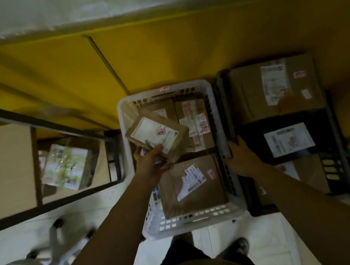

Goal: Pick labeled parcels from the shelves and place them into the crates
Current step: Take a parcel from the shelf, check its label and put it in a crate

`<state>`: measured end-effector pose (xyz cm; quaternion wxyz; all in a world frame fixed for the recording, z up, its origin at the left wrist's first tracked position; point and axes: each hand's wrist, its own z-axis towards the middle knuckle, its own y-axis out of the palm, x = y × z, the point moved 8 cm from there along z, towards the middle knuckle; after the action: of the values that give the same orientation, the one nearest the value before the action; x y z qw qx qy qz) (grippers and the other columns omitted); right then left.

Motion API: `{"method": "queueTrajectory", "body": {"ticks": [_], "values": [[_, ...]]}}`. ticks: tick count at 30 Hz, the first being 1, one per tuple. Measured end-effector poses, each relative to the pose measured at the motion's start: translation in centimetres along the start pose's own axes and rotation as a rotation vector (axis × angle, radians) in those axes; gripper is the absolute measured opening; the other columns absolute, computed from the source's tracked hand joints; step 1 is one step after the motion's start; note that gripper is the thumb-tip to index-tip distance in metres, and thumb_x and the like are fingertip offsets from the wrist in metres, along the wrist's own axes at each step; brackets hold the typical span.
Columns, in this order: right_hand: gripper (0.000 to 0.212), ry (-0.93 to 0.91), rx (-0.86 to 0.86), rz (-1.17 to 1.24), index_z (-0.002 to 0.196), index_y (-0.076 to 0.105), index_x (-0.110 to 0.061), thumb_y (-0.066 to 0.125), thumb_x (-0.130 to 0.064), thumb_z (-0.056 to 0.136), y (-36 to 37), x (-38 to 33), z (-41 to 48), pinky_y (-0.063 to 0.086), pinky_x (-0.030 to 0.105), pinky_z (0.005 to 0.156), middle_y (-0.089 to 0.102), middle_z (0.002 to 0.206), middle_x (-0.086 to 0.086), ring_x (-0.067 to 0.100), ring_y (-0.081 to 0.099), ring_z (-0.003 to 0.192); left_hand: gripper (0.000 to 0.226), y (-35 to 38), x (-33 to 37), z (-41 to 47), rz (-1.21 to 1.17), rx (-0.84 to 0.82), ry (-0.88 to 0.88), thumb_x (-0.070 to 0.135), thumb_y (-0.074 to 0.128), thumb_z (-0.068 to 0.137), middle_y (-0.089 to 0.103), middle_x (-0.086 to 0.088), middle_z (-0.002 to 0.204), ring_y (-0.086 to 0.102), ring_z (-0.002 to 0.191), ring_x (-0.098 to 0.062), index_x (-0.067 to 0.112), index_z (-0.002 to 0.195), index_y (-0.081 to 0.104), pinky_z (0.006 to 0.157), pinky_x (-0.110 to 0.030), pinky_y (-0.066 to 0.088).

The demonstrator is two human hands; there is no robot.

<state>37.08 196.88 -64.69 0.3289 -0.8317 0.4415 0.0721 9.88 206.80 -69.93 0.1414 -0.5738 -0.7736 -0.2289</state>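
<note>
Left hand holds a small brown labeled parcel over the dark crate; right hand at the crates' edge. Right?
No. In the head view the left hand holds the small brown parcel over the white crate, not the dark crate. The right hand is at the crates' edge.

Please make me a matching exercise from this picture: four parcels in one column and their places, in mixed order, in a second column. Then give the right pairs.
Column one
1. small brown cardboard parcel with a white label
2. flat black parcel with a white label
3. pale green printed packet
4. brown cardboard box with a tilted label

Column two
a. in the black plastic crate
b. on the low shelf at the left
c. in the white plastic crate, near end
d. held by the left hand above the white plastic crate

Pairs: 1-d, 2-a, 3-b, 4-c
</note>
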Motion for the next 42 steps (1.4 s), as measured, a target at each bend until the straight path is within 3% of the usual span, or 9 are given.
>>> {"method": "queueTrajectory", "body": {"ticks": [2, 5, 13, 17, 21, 24, 27, 34, 42], "values": [[0.07, 0.034, -0.021, -0.095, 0.162, 0.018, -0.024, 0.054, -0.028, 0.103, 1.0, 0.5, 0.4, 0.042, 0.046, 0.113, -0.016, 0.169, 0.01, 0.043, 0.034, 0.143, 0.083, 0.7, 0.0, 2.0, -0.101, 0.005, -0.057, 0.007, 0.081, 0.08, 0.053, -0.014, 0.143, 0.058, 0.122, -0.041, 0.027, 0.148, 0.038, 0.076, -0.062, 0.058], [0.063, 0.068, -0.015, -0.151, 0.159, 0.025, -0.024, 0.053, -0.029, 0.103, 1.7, 1.4, 1.3, 0.048, 0.044, 0.106, -0.021, 0.167, 0.01, 0.045, 0.043, 0.136, 0.07, 2.7, 0.1, 4.3, -0.241, 0.021, -0.094, 0.003, 0.075, 0.087, 0.051, -0.016, 0.146, 0.053, 0.127, -0.042, 0.017, 0.147, 0.042, 0.077, -0.061, 0.058], [0.055, 0.04, 0.015, -0.035, 0.151, 0.042, -0.011, 0.058, -0.027, 0.101, 0.7, 1.8, 2.6, 0.044, 0.048, 0.112, 0.006, 0.168, 0.011, 0.04, 0.045, 0.134, 0.051, 8.1, 0.8, 8.7, -0.42, 0.083, -0.091, 0.005, 0.061, 0.099, 0.048, -0.021, 0.147, 0.044, 0.137, -0.044, 0.011, 0.147, 0.046, 0.095, -0.057, 0.054], [0.049, 0.009, 0.006, -0.002, 0.147, 0.046, -0.008, 0.055, -0.025, 0.102, 0.0, 1.8, 2.6, 0.045, 0.044, 0.11, 0.023, 0.163, 0.012, 0.037, 0.049, 0.13, 0.072, 7.6, 1.2, 9.4, -0.354, 0.179, -0.01, 0.0, 0.079, 0.082, 0.054, -0.018, 0.138, 0.051, 0.128, -0.045, 0.021, 0.142, 0.045, 0.068, -0.059, 0.061], [0.055, -0.005, -0.017, -0.091, 0.15, 0.042, -0.009, 0.055, -0.03, 0.101, 0.5, 1.9, 2.6, 0.043, 0.046, 0.112, 0.003, 0.169, 0.011, 0.038, 0.042, 0.137, 0.055, 7.8, 1.1, 8.0, -0.114, 0.151, -0.011, 0.016, 0.072, 0.093, 0.056, -0.014, 0.14, 0.058, 0.122, -0.036, 0.016, 0.142, 0.049, 0.065, -0.043, 0.062], [0.059, 0.003, 0.01, -0.241, 0.152, 0.04, -0.014, 0.056, -0.036, 0.1, 0.7, 2.0, 2.5, 0.032, 0.051, 0.12, -0.02, 0.168, 0.006, 0.04, 0.015, 0.151, 0.053, 7.0, 0.1, 6.6, 0.144, 0.083, -0.074, 0.036, 0.073, 0.092, 0.056, -0.011, 0.14, 0.057, 0.125, -0.032, 0.017, 0.137, 0.052, 0.082, -0.045, 0.057], [0.073, -0.012, 0.045, -0.375, 0.16, 0.022, -0.02, 0.058, -0.034, 0.098, 0.2, 1.5, 1.2, 0.028, 0.055, 0.12, -0.02, 0.168, 0.007, 0.039, 0.001, 0.154, 0.022, 5.2, -0.1, 4.9, 0.492, 0.146, -0.014, 0.034, 0.063, 0.1, 0.058, -0.01, 0.114, 0.058, 0.12, -0.036, 0.017, 0.112, 0.055, 0.1, -0.054, 0.053], [0.079, -0.183, 0.236, -0.298, 0.161, 0.012, -0.009, 0.058, -0.024, 0.099, -4.9, -0.5, -5.2, 0.031, 0.047, 0.12, 0.001, 0.169, 0.012, 0.033, 0.017, 0.153, 0.057, 12.7, 3.9, -3.9, 1.701, -0.184, 0.681, 0.034, 0.053, 0.103, 0.039, -0.021, 0.152, 0.049, 0.131, -0.038, 0.005, 0.15, 0.039, 0.107, -0.047, 0.046], [0.079, -0.169, 0.58, -0.353, 0.162, -0.003, -0.01, 0.049, -0.031, 0.106, -18.6, 5.3, -19.9, 0.023, 0.039, 0.123, -0.002, 0.17, 0.007, 0.025, 0.004, 0.157, 0.056, 31.2, 6.8, -21.3, 1.949, -0.399, 1.392, 0.029, 0.055, 0.1, 0.024, -0.022, 0.163, 0.042, 0.139, -0.044, 0.008, 0.15, 0.04, 0.105, -0.055, 0.044]]}}
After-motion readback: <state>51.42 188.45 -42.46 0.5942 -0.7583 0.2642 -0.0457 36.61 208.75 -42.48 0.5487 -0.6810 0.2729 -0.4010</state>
